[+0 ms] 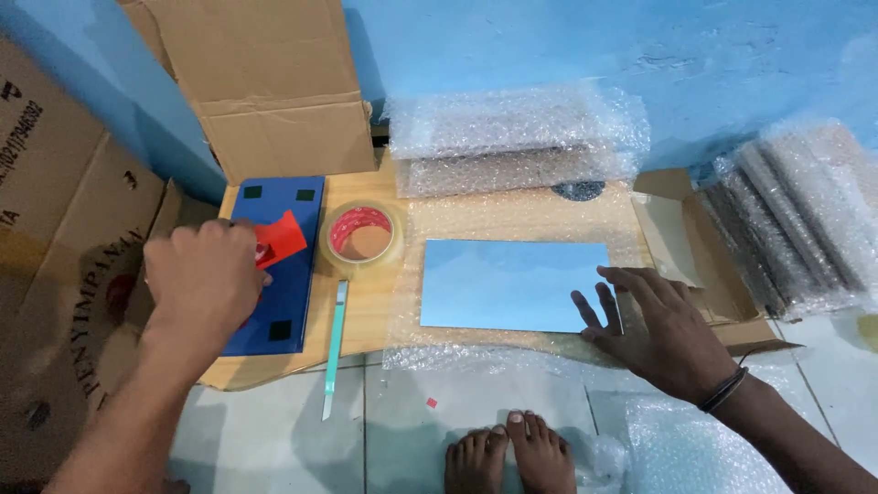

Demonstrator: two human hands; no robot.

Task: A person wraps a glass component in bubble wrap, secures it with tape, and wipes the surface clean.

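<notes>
Left hand (203, 274) over the blue board (274, 265), fingers curled and pinching a red sticker (282, 240) at its near edge; sticker lies partly on the board's upper half; board flat on the left end of the wooden surface (366, 311), dark square pads at its corners.

Right hand (654, 325) flat and spread, gripping nothing; fingertips rest on the right edge of the mirror panel (512, 284); panel lies face up on a sheet of bubble wrap (476, 343) in the middle of the surface, reflecting the blue wall.

Between the two hands: a tape roll (363, 234), clear tape on a red core, lying flat just right of the board; a thin teal knife (333, 352) below it, running off the surface's front edge onto the tiled floor (274, 430).

Containers: an open cardboard box (274, 82) stands behind the board, flaps up, contents not visible; a larger cardboard box (55, 274) at far left; a shallow cardboard carton (681, 238) at right, beside the mirror panel, inside hard to make out.

Folded bubble wrap stack (517, 137) at the back of the surface; bubble-wrapped bundles (796, 215) at far right; bare feet (512, 453) on the floor below.
</notes>
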